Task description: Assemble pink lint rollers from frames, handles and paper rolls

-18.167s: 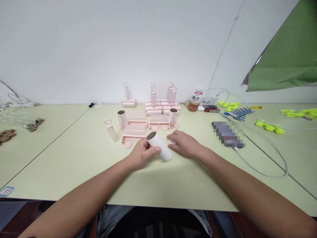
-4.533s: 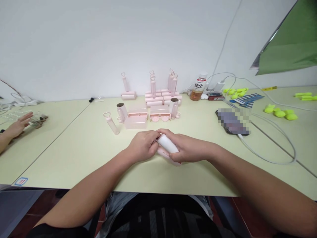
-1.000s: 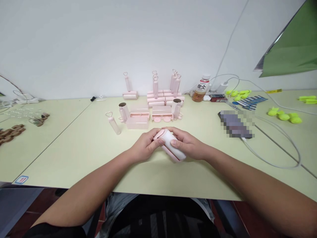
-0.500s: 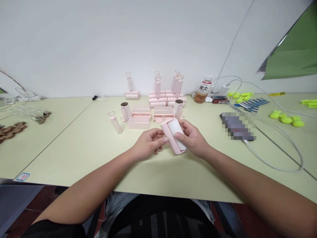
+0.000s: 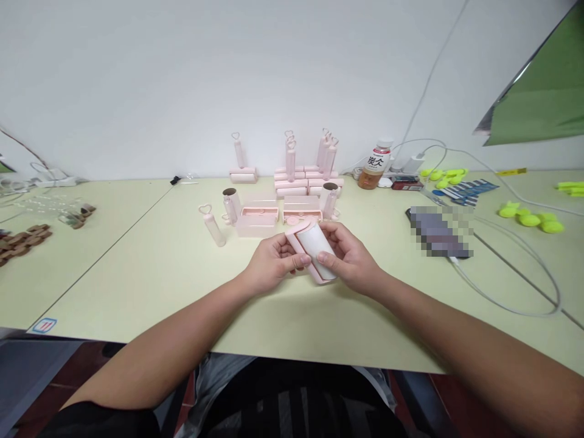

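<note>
Both hands hold a lint roller head [image 5: 316, 248], a white paper roll in a pink case, tilted above the table. My left hand [image 5: 274, 263] grips the pink case on its left side, thumb on top. Around the right side curls my right hand [image 5: 351, 257], its thumb pressed on the white roll. Just beyond are two open pink cases with clear lids, the left case [image 5: 260, 213] and the right case [image 5: 302, 216]. Paper-cored rolls stand beside them, one at left [image 5: 232, 204] and one at right [image 5: 328, 199]. A loose pink handle [image 5: 212, 226] with a heart-shaped loop lies at left.
Several pink lint rollers [image 5: 292, 185] with upright handles are stacked by the wall, and a single one [image 5: 243, 175] is left of them. A drink bottle [image 5: 375, 164], a phone [image 5: 438, 233] with a white cable and yellow-green pieces [image 5: 529, 217] lie right. Brown pieces [image 5: 22, 243] lie far left.
The lint roller head has shifted slightly left and turned, showing more of its white roll. My left hand has closed in on the case, and my right hand has moved left with it.
</note>
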`<state>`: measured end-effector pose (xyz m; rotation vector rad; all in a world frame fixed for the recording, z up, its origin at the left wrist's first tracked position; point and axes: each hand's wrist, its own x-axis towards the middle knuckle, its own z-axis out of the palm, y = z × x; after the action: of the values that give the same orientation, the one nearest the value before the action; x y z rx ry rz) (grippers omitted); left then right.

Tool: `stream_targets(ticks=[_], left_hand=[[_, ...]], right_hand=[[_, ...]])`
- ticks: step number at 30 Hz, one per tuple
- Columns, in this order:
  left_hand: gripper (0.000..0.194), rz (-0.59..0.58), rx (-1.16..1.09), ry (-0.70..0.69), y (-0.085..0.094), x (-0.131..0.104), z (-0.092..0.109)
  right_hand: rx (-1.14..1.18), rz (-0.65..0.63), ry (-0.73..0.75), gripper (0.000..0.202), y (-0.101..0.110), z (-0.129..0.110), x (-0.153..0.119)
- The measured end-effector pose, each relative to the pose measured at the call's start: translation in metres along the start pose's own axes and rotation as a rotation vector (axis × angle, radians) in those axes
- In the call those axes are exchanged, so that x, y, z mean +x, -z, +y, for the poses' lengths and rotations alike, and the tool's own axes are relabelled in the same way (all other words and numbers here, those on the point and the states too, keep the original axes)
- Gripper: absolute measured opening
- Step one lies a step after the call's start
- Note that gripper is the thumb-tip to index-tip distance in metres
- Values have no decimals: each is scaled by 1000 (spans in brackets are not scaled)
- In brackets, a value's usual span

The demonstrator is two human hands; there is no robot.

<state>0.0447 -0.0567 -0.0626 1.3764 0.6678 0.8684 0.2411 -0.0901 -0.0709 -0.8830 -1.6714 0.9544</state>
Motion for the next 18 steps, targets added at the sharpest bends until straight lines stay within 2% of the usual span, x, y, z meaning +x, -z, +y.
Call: stream_targets(ticks=[2,4,6,8,11,18], left_hand=[[40,2,-23,-8,1,1,2],[40,8,-26,-8,2,1,4],[39,14,-15,-7,3,1,6],[38,11,-13,-12,4,1,7],[36,-8,-41,-22,5,0,5],[37,-19,-67,-30,5,1,2]], right_hand=[[-94,6,-1,55,9,4,3],[-259,78,-40,56,22,8,8],[-496,200,-144,51,35,10,14],[-661,266,-247,47,44,10,18],[-680,280,-291,45,46,9,20],[-581,161,-306,40,32,10,14]])
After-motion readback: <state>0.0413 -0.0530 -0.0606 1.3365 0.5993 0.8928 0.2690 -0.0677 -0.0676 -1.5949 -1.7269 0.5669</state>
